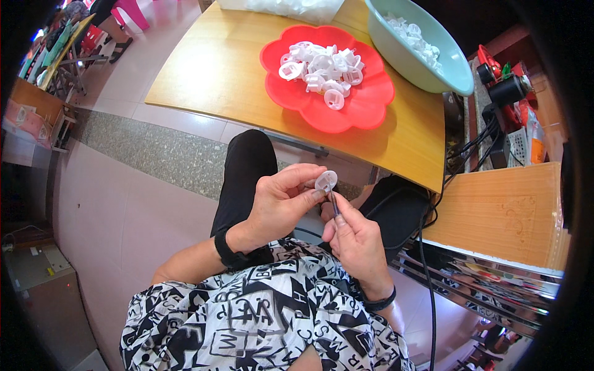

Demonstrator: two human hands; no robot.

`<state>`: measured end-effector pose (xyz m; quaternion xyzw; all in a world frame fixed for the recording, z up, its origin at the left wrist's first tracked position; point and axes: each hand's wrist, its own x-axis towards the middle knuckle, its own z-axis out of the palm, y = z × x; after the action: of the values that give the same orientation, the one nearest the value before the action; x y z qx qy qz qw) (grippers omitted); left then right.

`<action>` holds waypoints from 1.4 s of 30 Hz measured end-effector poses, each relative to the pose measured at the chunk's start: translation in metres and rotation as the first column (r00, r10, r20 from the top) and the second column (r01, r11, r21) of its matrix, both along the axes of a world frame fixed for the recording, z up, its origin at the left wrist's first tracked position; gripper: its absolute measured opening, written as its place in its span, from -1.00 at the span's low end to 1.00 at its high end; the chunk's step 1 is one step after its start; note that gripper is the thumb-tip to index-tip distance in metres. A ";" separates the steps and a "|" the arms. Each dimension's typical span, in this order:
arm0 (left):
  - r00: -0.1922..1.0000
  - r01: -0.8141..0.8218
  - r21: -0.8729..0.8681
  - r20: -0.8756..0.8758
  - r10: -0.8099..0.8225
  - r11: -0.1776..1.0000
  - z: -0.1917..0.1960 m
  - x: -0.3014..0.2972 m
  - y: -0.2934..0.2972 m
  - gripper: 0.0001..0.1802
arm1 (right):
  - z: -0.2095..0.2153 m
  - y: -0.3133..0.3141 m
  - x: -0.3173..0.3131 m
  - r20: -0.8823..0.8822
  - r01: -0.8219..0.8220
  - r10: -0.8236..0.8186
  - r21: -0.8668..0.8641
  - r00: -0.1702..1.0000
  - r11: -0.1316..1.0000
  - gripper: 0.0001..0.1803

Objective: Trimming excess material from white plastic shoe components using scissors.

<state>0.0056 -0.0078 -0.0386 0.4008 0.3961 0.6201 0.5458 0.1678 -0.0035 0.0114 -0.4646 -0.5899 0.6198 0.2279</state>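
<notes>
Left hand: grip narrow, fingertips pinching a small white plastic ring by its rim, held over the lap, off the counter. Right hand: closed on a thin dark tool, tip touching the ring's underside. Ring looks light, stiff, likely slick; rim pinch seems the safest hold. Near counter edge: red tray heaped with like rings. Far right corner: pale green basin with more.

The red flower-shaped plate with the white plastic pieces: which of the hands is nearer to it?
Left. The left hand, pinching a small white plastic piece, sits slightly closer below the red plate. The right hand, holding a thin dark tool, is lower, nearer the body.
</notes>
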 end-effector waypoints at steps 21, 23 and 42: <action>0.964 -0.081 0.078 -0.245 0.098 0.994 -0.007 0.005 0.003 -0.75 | 0.024 0.008 -0.013 0.848 -0.677 -0.058 0.460 0.526 0.574 -0.51; 0.991 -0.033 -0.012 -0.132 0.032 0.999 0.000 0.002 0.001 -0.72 | 0.024 0.009 -0.008 0.824 -0.655 -0.051 0.485 0.565 0.579 -0.51; 0.959 0.052 0.045 -0.280 -0.038 0.998 0.007 -0.007 -0.003 -0.63 | 0.029 0.005 0.000 0.658 -0.490 -0.082 0.631 0.748 0.601 -0.52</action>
<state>-0.0011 -0.0111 -0.0311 0.5073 0.4437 0.5548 0.4878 0.1679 0.0018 0.0401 -0.4221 -0.8889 0.1348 0.1163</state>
